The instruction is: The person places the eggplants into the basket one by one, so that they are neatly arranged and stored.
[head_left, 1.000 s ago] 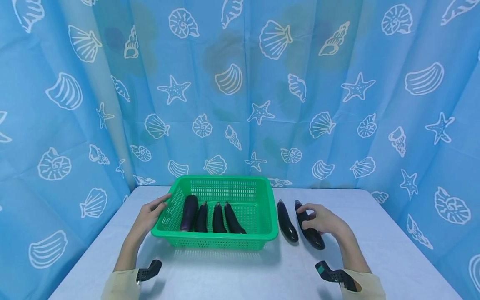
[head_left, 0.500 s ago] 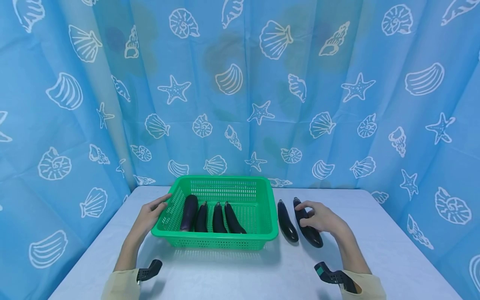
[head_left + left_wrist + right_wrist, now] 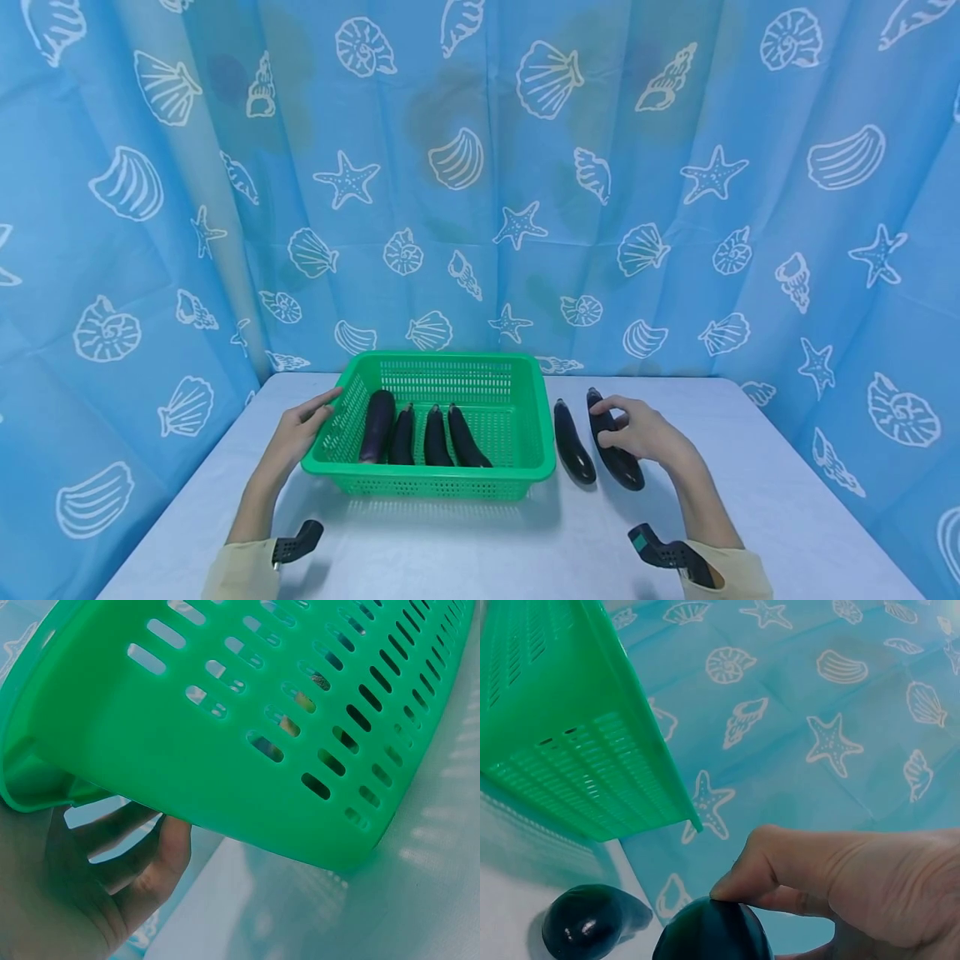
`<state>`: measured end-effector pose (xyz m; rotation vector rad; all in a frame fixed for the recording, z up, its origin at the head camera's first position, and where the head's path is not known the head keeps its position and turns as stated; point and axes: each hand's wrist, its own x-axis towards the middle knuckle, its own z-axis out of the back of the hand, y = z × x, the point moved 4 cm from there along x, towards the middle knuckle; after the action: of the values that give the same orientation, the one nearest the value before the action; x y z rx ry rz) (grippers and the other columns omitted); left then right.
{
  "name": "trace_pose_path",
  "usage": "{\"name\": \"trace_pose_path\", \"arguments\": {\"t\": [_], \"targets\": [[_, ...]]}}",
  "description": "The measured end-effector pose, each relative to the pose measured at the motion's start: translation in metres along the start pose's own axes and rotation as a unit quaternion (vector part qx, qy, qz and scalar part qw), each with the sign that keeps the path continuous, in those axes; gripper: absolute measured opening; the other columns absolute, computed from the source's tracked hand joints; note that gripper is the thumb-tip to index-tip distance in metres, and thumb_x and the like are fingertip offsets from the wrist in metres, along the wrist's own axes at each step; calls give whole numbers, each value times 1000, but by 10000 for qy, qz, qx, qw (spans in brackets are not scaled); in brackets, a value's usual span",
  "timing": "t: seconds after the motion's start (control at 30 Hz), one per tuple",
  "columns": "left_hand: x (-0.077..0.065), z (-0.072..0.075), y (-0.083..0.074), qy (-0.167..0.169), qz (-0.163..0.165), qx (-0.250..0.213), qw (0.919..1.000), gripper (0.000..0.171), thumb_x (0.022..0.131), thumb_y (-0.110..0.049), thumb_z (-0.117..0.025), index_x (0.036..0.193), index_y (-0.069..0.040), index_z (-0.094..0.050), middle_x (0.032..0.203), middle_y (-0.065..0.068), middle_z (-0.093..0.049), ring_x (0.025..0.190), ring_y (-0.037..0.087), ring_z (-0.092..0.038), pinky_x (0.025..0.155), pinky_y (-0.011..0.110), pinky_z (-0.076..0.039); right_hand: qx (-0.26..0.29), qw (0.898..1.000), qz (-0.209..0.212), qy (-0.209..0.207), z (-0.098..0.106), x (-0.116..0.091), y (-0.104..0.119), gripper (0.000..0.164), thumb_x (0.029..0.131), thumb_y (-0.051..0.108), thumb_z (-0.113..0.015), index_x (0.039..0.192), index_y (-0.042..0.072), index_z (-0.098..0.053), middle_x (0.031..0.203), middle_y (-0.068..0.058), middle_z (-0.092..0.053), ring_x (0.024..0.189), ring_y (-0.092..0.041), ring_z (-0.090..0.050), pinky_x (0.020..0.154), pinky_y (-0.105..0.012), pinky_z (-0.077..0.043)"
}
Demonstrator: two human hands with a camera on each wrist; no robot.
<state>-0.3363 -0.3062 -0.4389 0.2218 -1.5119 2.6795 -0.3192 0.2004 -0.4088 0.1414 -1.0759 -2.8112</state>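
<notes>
My right hand (image 3: pixel 641 429) pinches the rightmost eggplant (image 3: pixel 624 473), a dark purple, glossy one, with its stem end pointing away. In the right wrist view the thumb (image 3: pixel 742 874) presses on the skin of that eggplant (image 3: pixel 712 934). Just left of it a second eggplant (image 3: pixel 573 446) lies on the table, beside the green plastic basket (image 3: pixel 442 482). At the basket's left side, my left hand (image 3: pixel 296 433) grips the rim, its thumb (image 3: pixel 171 851) against the wall in the left wrist view. Inside the basket lie several eggplants (image 3: pixel 401 437), side by side toward the left.
A white cloth covers the table (image 3: pixel 450 550). Behind and at both sides hangs a blue curtain (image 3: pixel 480 225) with white shells and starfish. On each wrist sits a black camera mount (image 3: pixel 298 542).
The right hand and the eggplant it pinches have shifted slightly away from me and to the left. The left hand and the basket stay where they were.
</notes>
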Motion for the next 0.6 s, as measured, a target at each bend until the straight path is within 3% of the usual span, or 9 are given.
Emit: {"name": "trace_pose_path", "arguments": {"t": [0.6], "targets": [[-1, 0, 0, -9, 61, -8, 10000, 48, 106, -32, -38, 151, -15, -40, 158, 18, -33, 147, 41, -27, 119, 58, -26, 61, 9998, -18, -190, 1, -7, 15, 46, 90, 14, -64, 134, 8, -54, 114, -29, -60, 82, -25, -66, 74, -46, -61]]}}
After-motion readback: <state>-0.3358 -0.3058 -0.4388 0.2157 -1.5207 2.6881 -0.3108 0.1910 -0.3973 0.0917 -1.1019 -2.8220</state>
